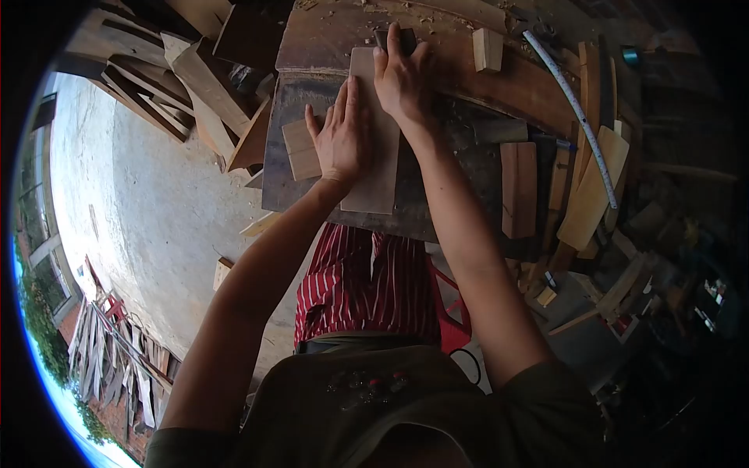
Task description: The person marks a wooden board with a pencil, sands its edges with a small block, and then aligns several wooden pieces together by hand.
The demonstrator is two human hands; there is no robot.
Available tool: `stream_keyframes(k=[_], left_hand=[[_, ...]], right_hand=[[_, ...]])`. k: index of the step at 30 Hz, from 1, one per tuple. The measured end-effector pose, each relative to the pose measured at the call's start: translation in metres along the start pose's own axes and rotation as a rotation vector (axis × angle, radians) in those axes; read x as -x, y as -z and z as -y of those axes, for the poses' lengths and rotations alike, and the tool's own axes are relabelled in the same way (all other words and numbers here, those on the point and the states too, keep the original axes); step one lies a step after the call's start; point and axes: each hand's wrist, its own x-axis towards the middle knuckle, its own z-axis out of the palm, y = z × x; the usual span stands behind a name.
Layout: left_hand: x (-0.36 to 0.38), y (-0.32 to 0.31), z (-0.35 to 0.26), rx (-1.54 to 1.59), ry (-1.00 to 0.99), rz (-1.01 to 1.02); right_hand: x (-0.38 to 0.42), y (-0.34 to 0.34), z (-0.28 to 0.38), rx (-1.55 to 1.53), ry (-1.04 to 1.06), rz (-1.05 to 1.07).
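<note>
A flat, pale wooden board (376,183) lies lengthwise on the dark workbench (285,93). My left hand (343,139) rests flat on its left side, fingers stretched out and pointing away from me. Near the board's far right corner, my right hand (403,84) is closed around a small dark block (382,37); the fingers hide most of it, so its exact kind does not show. A short piece of light wood (300,150) sits just left of my left hand, partly covered by it.
To the right are a light wood block (488,51), a brown block (518,189), a long ruler (573,109) and several wood strips (597,187). Scrap boards (203,86) are piled at the left. Shavings lie on the bench's far part. A red stool (456,329) is beneath me.
</note>
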Motion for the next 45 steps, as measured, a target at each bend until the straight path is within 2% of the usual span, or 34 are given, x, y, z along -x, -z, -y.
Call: stream_keyframes(k=[2, 5, 8, 11, 14, 15, 17, 19, 21, 22, 25, 27, 30, 32, 33, 34, 35, 37, 39, 41, 44, 45], left_hand=[[-0.004, 0.001, -0.002, -0.004, 0.005, -0.027], [0.002, 0.0, -0.003, -0.012, 0.0, -0.085], [0.001, -0.003, -0.004, 0.02, -0.006, -0.064], [0.004, -0.003, -0.006, 0.004, -0.015, -0.047], [0.004, -0.004, -0.005, -0.026, -0.016, -0.09], [0.001, -0.004, -0.005, -0.022, -0.017, -0.105], [0.002, -0.005, -0.004, -0.023, 0.01, -0.073], [0.006, -0.003, -0.004, -0.004, 0.022, -0.054], [0.001, -0.001, -0.007, 0.025, 0.023, -0.058], [0.0, -0.002, -0.006, 0.026, 0.017, -0.074], [0.0, 0.001, -0.006, 0.018, 0.035, -0.076], [0.001, 0.0, -0.006, 0.021, 0.036, -0.094], [-0.001, -0.004, -0.002, 0.013, 0.022, -0.104], [0.0, -0.004, -0.002, 0.013, 0.01, -0.092], [0.0, -0.003, -0.001, 0.005, 0.011, -0.088], [-0.001, -0.003, -0.001, -0.003, 0.026, -0.076], [-0.001, -0.005, -0.002, -0.008, 0.041, -0.068], [0.003, -0.006, -0.005, -0.008, 0.043, -0.075], [-0.002, -0.006, -0.003, -0.013, 0.044, -0.107], [-0.002, -0.009, -0.002, -0.007, 0.047, -0.096], [0.002, -0.011, -0.003, 0.019, 0.052, -0.098], [-0.002, -0.009, -0.002, 0.027, 0.042, -0.113]], right_hand=[[-0.015, 0.003, -0.002, -0.07, -0.007, -0.006], [0.051, 0.034, -0.002, -0.077, 0.041, 0.017], [0.046, 0.035, -0.006, -0.061, 0.045, 0.06], [-0.013, 0.006, -0.014, -0.047, 0.009, 0.04], [0.007, 0.013, -0.014, -0.231, -0.045, 0.064], [0.032, 0.022, -0.009, -0.183, 0.002, 0.002], [0.055, 0.026, -0.008, -0.1, 0.066, 0.028], [0.039, 0.027, -0.003, -0.12, 0.057, 0.034], [-0.011, 0.009, -0.007, -0.208, -0.061, 0.08], [-0.024, -0.014, -0.013, -0.214, 0.018, -0.059], [0.006, 0.013, -0.001, -0.212, -0.045, 0.026], [0.058, 0.04, 0.006, -0.102, 0.026, 0.107], [0.061, 0.04, 0.004, -0.158, -0.027, 0.233], [0.014, 0.007, -0.002, -0.139, 0.053, -0.019], [-0.014, 0.0, -0.002, -0.235, -0.003, 0.012], [-0.031, -0.006, -0.004, -0.135, 0.048, -0.025], [-0.029, -0.006, -0.007, -0.134, 0.045, -0.024], [-0.021, -0.001, -0.009, -0.332, 0.023, 0.057], [0.037, 0.013, -0.009, -0.254, 0.076, 0.014], [0.064, 0.027, -0.009, -0.237, 0.07, 0.135], [0.008, 0.016, -0.007, -0.291, 0.0, 0.119], [-0.024, -0.01, -0.017, -0.407, 0.042, 0.085]])
